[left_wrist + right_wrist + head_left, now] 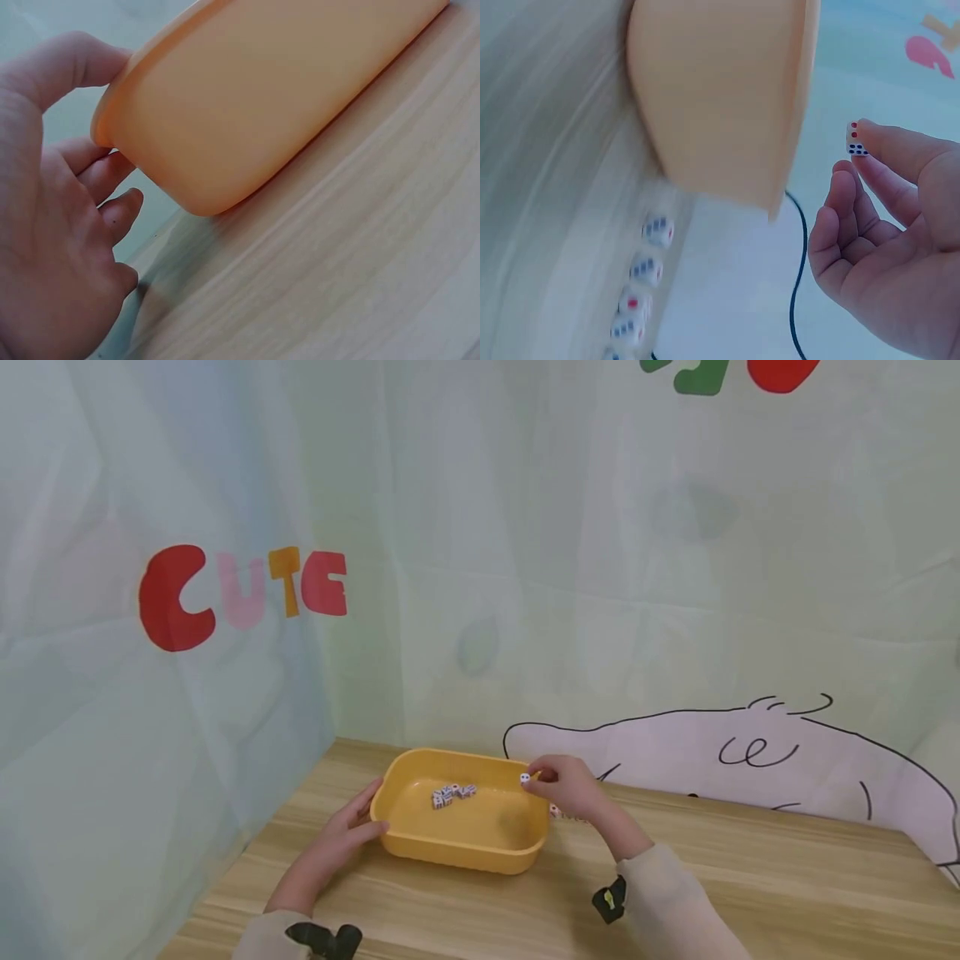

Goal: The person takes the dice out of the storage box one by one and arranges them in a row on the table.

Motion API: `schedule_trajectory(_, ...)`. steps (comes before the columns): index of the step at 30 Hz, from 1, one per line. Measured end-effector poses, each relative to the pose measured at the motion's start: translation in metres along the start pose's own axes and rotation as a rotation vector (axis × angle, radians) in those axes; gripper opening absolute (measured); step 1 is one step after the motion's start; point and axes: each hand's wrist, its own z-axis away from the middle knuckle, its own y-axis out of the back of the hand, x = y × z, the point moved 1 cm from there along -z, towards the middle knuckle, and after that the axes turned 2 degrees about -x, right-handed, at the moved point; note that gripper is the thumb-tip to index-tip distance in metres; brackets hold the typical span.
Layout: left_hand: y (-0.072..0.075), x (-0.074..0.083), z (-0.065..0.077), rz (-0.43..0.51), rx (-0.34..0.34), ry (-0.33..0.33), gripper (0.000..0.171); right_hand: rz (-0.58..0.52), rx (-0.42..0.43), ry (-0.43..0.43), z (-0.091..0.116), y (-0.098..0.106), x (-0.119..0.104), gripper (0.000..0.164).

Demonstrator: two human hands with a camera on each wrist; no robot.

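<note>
A yellow plastic basin (465,857) rests on the table, with several white dice (444,797) clustered on its floor. My left hand (341,837) holds the basin's left end; in the left wrist view the thumb lies at the rim and the fingers (112,176) bend below it. Over the basin's right end, my right hand (572,787) pinches one white die (854,141) between thumb and index finger. Red and dark pips show on that die, which is above the rim.
More dice (646,268) stand in a row on the wooden table (750,893), just right of the basin. A dark cable (798,277) hangs beyond them in the right wrist view. Printed cloth curtains (600,568) enclose the table at the left and back.
</note>
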Motion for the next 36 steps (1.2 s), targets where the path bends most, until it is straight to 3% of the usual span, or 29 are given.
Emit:
schedule_trajectory(19,0.000,0.000,0.000,-0.016,0.005,0.008,0.076,0.064,0.015,0.032,0.026,0.049,0.037,0.019)
schedule_trajectory(36,-0.001,0.003,0.001,-0.013,0.007,0.027,0.077,0.106,0.045,-0.077,0.058,0.080,0.096,0.027)
